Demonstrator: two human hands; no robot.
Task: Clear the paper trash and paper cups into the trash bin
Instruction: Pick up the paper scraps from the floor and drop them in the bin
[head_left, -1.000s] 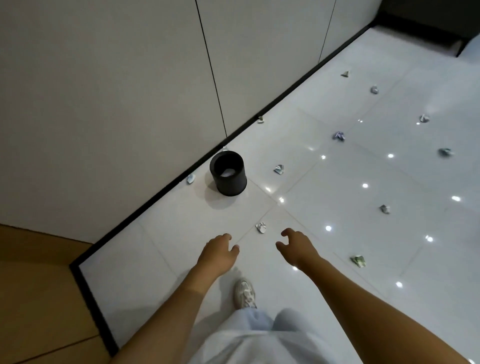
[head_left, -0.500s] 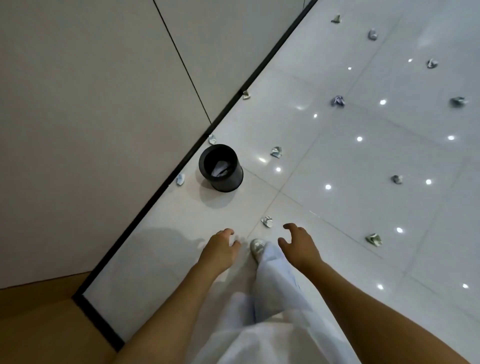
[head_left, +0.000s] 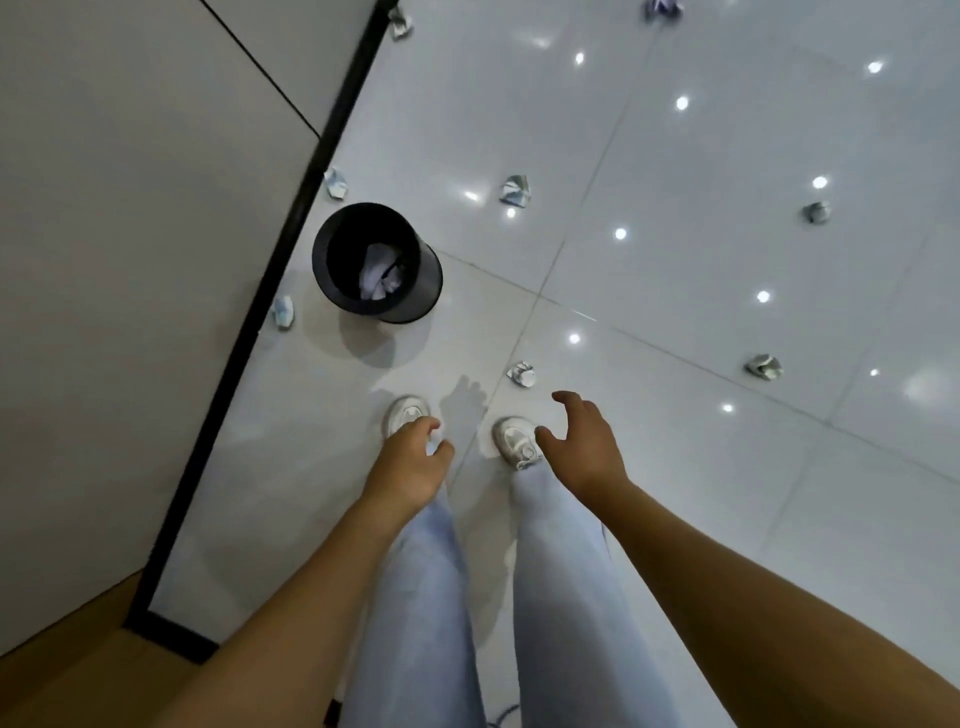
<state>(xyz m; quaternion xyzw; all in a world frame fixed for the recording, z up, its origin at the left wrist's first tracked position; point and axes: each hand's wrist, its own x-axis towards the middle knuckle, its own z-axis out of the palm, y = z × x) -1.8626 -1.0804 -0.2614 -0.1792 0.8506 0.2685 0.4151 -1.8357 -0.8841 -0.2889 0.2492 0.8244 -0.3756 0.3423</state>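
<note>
Over a tiled floor (head_left: 675, 467), both hands were held out, bin just ahead.
Left hand (head_left: 410, 467) fingers were curled, something pale possibly pinched, cannot tell; right hand (head_left: 582, 441) fingers were spread, nothing held. Nearest paper wad (head_left: 521, 373) lay by the feet. Trash bin (head_left: 332, 249) was partly filled; several wads were left scattered beyond, so clearing was judged barely started.
</note>
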